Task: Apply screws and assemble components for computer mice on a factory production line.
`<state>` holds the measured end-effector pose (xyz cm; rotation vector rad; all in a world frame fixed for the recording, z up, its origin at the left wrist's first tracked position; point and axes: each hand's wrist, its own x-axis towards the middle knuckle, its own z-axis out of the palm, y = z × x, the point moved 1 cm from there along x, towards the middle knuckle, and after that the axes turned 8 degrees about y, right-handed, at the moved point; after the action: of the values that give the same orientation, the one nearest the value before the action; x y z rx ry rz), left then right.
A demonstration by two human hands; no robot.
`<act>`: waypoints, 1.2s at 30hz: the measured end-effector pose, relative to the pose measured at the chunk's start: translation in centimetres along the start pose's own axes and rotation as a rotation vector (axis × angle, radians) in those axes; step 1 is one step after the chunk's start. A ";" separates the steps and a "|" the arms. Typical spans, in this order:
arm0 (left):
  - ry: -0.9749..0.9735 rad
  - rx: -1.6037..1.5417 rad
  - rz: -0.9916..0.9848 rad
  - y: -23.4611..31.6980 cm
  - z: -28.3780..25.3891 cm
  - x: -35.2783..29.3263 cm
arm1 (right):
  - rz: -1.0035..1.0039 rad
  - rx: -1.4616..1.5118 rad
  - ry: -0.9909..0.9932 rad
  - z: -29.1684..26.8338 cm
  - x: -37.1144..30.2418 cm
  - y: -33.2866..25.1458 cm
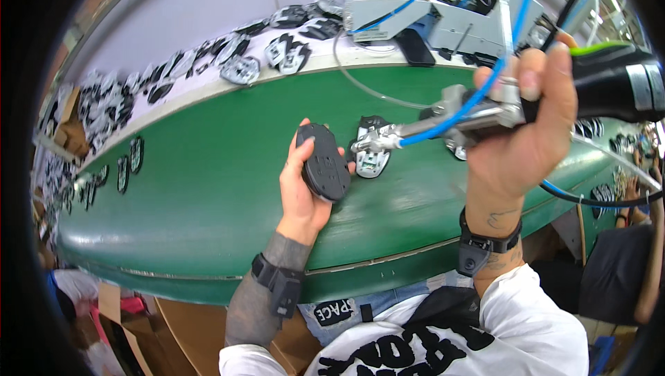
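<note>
My left hand (298, 185) is closed around a black computer mouse (323, 163), held above the green belt with its flat underside and small holes facing up. My right hand (526, 127) grips a black electric screwdriver (601, 84) with a bright green strip and a metal feed head. From that head, the screwdriver's metal nozzle (382, 138) points left toward the held mouse, apart from it. Below the nozzle, partly covered by it, lies an open mouse shell (374, 163) with a green circuit board. Another white-and-black part (456, 149) is partly hidden behind the screwdriver.
A blue hose (516, 30) and a clear tube (353, 79) run to the tool. Mouse parts (239, 68) line the ledge behind the green belt (208, 203). A phone (415, 47) lies by a grey machine (454, 19). Another person's arm (651, 258) shows at far right.
</note>
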<state>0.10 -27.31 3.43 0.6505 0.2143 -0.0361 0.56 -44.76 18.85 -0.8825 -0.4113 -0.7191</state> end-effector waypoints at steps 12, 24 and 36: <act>-0.053 -0.153 0.065 1.3 -0.4 0.4 | 0.153 -0.074 -0.089 2.1 -2.9 -0.2; -0.016 -0.142 0.105 0.9 -0.6 0.5 | 0.174 -0.079 -0.076 1.7 -3.6 0.7; 0.026 -0.164 0.057 -0.2 -1.0 1.4 | 0.267 0.189 -0.260 0.2 -1.8 -0.6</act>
<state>1.22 -26.85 2.28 0.4937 0.2213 0.0442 -1.15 -44.14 18.26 -0.8341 -0.5704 -0.3141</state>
